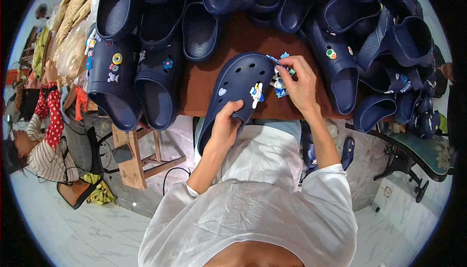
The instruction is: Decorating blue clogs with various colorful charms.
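Observation:
My left hand (224, 125) grips a navy clog (238, 75) by its opening, with the thumb on top and the fingers hidden inside or beneath. The clog's toe points away from me. A white character charm (256, 95) and a pale heart charm (222, 92) sit on its upper, among several bare holes. At the toe's right edge, my right hand (300, 83) pinches a small blue shoe charm (273, 60) between thumb and fingers. Just under that hand lies a little pile of blue, white and green charms (280, 89) on the brown tabletop (199, 84).
Several navy clogs surround the work spot: decorated ones stand at the left (112, 72) and right (335, 62), more at the back. A wooden stool (131, 167) is below the table at left. Another person (48, 140) sits at far left. A dark glass-topped table (428, 152) stands at right.

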The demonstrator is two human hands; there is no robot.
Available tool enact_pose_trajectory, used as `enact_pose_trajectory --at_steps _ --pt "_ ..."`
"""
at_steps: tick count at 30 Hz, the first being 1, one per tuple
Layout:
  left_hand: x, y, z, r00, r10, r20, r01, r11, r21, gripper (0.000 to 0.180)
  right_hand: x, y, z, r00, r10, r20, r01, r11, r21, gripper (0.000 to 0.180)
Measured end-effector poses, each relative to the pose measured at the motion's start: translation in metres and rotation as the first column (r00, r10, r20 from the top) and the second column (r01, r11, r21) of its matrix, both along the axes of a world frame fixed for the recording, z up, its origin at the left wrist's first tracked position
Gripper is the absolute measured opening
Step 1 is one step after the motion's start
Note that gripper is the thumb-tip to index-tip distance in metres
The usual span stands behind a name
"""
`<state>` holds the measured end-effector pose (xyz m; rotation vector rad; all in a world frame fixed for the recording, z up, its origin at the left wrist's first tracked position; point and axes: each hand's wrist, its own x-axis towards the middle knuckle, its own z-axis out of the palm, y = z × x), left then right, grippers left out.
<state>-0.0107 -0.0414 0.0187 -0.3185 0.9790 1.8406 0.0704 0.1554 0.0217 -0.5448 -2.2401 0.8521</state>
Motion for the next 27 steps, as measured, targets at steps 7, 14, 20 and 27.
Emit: enact_pose_trajectory --at_steps 7,14,20,27 --pt "0.006 -0.003 -0.015 0.998 -0.061 0.017 0.06 0.998 0.022 0.015 -0.013 -0.014 0.001 0.984 0.18 0.016 -0.177 0.945 0.274 0.01" --pt "0.007 -0.004 -0.015 0.997 -0.081 0.008 0.081 0.996 0.026 0.013 -0.01 -0.017 0.001 0.979 0.201 0.033 -0.203 0.95 0.238 0.01" --pt "0.016 0.0 0.002 0.989 -0.121 -0.081 0.116 0.991 -0.063 0.016 -0.013 -0.007 0.01 0.978 0.207 0.019 -0.205 0.976 -0.075 0.017" --pt "0.018 -0.002 -0.003 0.961 -0.199 -0.19 0.166 0.97 -0.175 0.016 -0.016 0.009 0.028 0.903 0.366 0.225 -0.348 0.93 -0.12 0.03"
